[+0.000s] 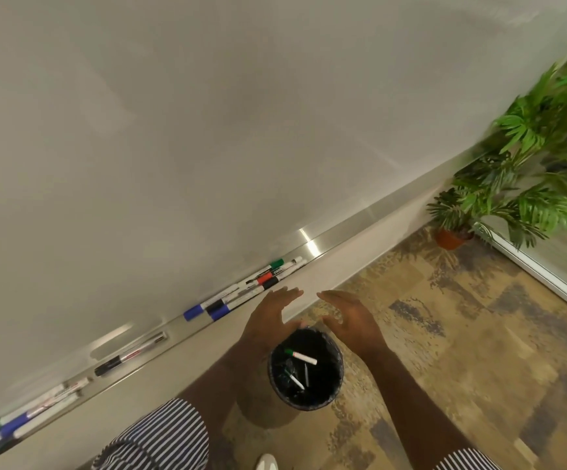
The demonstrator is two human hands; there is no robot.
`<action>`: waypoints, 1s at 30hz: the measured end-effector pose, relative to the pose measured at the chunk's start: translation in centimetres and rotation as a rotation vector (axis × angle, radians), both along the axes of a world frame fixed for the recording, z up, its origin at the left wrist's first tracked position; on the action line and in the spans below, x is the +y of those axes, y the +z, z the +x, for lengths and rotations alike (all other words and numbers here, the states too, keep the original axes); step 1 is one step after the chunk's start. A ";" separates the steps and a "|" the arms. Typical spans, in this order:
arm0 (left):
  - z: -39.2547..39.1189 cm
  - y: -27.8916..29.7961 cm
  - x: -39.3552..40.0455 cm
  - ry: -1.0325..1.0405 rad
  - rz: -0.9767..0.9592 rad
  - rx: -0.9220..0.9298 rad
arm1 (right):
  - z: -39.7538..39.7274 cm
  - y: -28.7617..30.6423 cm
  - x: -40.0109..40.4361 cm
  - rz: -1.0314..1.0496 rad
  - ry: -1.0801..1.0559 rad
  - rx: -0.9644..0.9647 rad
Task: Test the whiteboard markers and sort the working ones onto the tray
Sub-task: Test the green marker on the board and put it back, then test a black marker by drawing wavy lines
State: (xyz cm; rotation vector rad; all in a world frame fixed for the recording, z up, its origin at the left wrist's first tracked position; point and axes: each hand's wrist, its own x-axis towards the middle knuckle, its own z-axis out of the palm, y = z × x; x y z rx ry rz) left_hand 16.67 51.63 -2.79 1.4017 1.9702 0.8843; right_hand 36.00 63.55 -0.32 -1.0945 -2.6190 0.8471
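Empty hands [312, 317] above bin [306, 368], markers [241, 293] beyond

Your whiteboard [207, 130] is ahead w/ tray [343, 228] along its bottom edge; markers [241, 293] lie in tray, more at far left. Bin [275, 395] on floor below tray, markers inside. Plant [529, 164] stands at right.

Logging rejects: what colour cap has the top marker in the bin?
Green, in the head view: marker in bin.
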 end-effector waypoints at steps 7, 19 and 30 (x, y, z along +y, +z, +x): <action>-1.7 -0.2 -2.4 0.076 -0.036 0.053 | -4.5 -0.4 -1.6 -0.021 0.066 0.031; -7.5 -0.2 -12.0 0.234 -0.008 0.180 | -15.1 -1.0 -7.5 0.048 0.346 0.145; -12.5 0.5 -23.7 0.538 0.082 0.213 | -23.7 -2.5 -17.3 0.026 0.567 0.186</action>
